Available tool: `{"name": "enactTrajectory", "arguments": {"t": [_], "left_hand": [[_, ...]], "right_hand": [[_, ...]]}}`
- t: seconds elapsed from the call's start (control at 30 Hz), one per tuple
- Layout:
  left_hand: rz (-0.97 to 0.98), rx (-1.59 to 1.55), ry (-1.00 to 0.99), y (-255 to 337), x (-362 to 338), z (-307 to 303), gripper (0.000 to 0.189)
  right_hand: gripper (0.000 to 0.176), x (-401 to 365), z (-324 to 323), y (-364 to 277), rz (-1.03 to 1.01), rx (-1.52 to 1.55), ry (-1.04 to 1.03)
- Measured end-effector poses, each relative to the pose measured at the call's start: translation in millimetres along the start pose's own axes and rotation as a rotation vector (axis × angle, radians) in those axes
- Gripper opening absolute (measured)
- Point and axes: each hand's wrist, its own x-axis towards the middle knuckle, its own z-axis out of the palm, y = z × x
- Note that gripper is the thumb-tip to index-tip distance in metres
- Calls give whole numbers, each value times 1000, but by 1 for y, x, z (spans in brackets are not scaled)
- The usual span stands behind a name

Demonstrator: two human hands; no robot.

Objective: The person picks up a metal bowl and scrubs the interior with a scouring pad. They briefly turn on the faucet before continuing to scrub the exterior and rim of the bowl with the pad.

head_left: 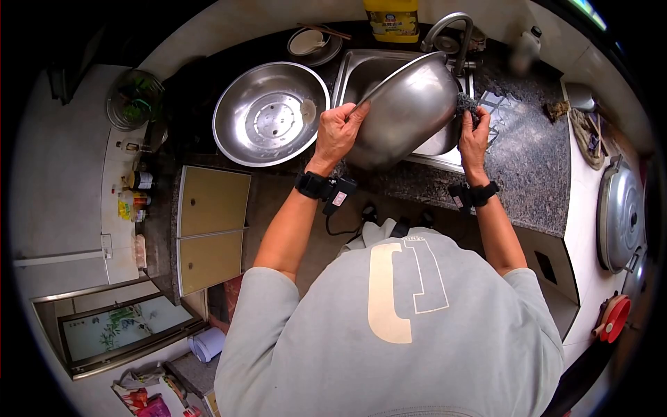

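A large stainless steel basin is tilted on its side over the sink, its outer wall facing me. My left hand grips its rim on the left, thumb and fingers closed. At the basin's right side, my right hand pinches a grey steel wool scourer, which is at or very near the outer wall; contact is hard to tell. A second steel basin with holes or spots in its base sits upright on the counter to the left. Both wrists wear black straps with small devices.
Behind the sink rise a curved faucet and a yellow jug. A bowl with chopsticks stands at the back left. Dark speckled counter spreads to the right. A lidded pot hangs or stands at the far right.
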Motion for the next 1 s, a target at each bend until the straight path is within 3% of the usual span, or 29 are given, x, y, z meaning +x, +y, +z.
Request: {"name": "enactTrajectory", "arguments": {"t": [0.33, 0.4, 0.43, 0.6, 0.67, 0.73, 0.87, 1.0], "left_hand": [[14, 17, 5, -2, 3, 4, 56], [21, 46, 1, 1, 5, 5, 56], [19, 39, 6, 2, 6, 7, 55], [47, 88, -28, 2, 9, 16, 52], [63, 99, -54, 9, 7, 19, 52], [73, 94, -56, 8, 5, 17, 51], [81, 60, -70, 6, 1, 6, 52], [63, 66, -79, 1, 5, 7, 52]], "right_hand": [[31, 0, 1, -13, -3, 62, 10], [30, -5, 2, -35, -93, -17, 29], [30, -6, 6, -49, -281, 8, 25], [33, -20, 18, -121, -778, -248, -276], [32, -9, 18, -132, -762, -293, -248], [28, 20, 11, -122, -623, -229, -144], [25, 74, -14, -45, -324, -229, -74], [24, 50, -5, -89, -450, -112, -125]]}}
